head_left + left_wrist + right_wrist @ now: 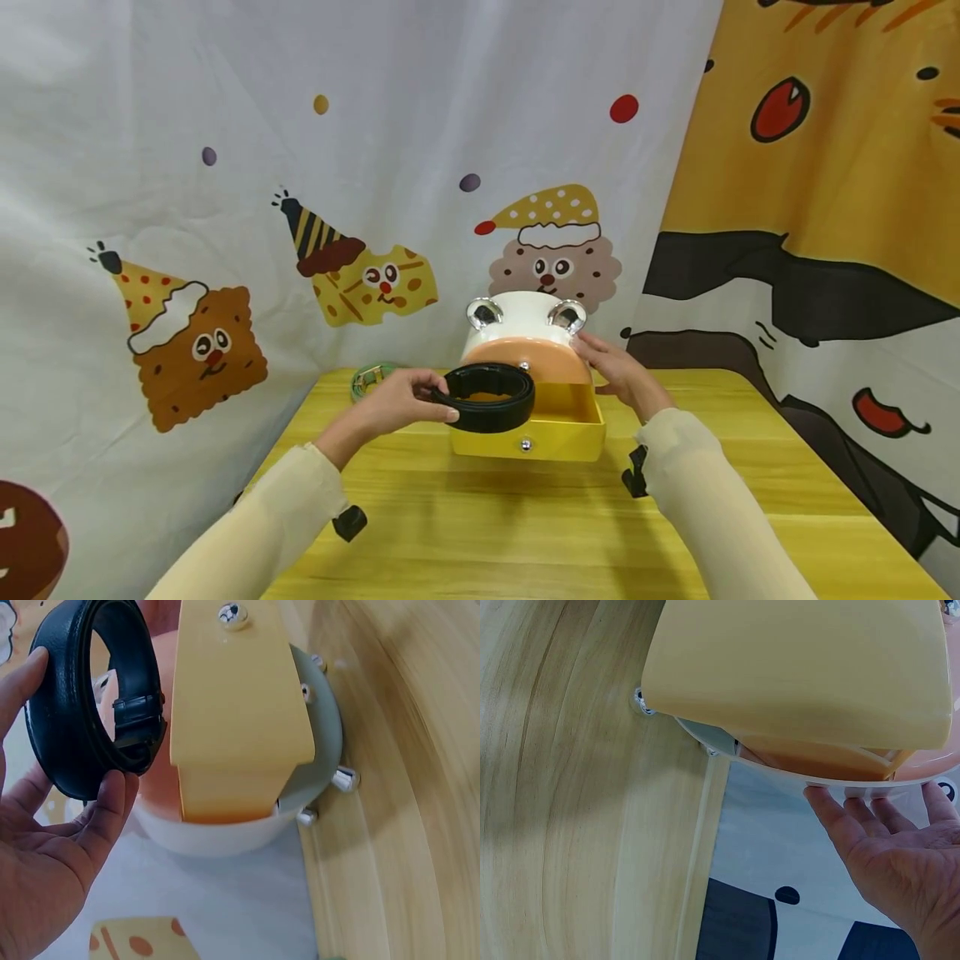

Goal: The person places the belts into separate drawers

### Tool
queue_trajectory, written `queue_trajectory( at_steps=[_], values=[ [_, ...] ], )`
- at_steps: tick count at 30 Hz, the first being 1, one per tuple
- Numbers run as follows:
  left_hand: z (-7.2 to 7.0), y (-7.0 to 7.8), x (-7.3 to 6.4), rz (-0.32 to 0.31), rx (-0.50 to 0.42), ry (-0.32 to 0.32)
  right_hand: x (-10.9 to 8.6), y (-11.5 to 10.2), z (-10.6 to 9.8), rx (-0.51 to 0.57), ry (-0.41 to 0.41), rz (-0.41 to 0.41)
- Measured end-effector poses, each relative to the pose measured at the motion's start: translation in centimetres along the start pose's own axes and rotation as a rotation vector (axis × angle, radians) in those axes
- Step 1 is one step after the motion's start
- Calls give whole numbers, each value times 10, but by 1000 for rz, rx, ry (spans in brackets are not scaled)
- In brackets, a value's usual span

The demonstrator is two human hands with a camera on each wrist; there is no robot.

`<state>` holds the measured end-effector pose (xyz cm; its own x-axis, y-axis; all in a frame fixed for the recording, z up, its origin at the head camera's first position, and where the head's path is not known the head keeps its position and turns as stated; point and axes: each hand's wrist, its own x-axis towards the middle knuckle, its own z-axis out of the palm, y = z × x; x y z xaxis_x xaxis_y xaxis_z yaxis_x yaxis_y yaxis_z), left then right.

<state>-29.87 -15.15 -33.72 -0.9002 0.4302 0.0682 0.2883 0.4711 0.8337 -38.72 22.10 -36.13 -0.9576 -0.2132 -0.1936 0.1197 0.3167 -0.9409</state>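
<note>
A coiled black belt (495,398) is pinched at its left side between the thumb and fingers of my left hand (401,404). It hangs in front of a white storage box (528,312) with silver eyes, partly covering the yellow drawer (566,442), which is pulled out. In the left wrist view the belt (64,705) stands on edge beside the drawer (240,697). My right hand (618,371) touches the box's right side. Its fingers lie fairly straight along the white wall in the right wrist view, where the hand (900,847) comes from below.
Behind my left hand, a coiled green belt (360,383) with a gold-coloured buckle lies on the wooden table (450,533). An upper peach drawer (517,354) is closed. Printed cloth (405,100) hangs behind the table. The box stands on small silver feet (345,778).
</note>
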Motion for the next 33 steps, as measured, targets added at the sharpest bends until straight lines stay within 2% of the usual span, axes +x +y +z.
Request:
queue_trajectory(
  at_steps=[8, 19, 28, 33],
  values=[
    [13, 6, 14, 4, -10, -36, 2, 1, 0, 0, -1, 13],
    [23, 9, 23, -27, 42, -60, 0, -1, 1, -5, 2, 12],
    [32, 11, 35, -79, 26, -63, 0, -1, 1, -17, 10, 9],
    [35, 13, 40, -128, 25, -53, 0, -1, 1, -24, 4, 5]
  ],
)
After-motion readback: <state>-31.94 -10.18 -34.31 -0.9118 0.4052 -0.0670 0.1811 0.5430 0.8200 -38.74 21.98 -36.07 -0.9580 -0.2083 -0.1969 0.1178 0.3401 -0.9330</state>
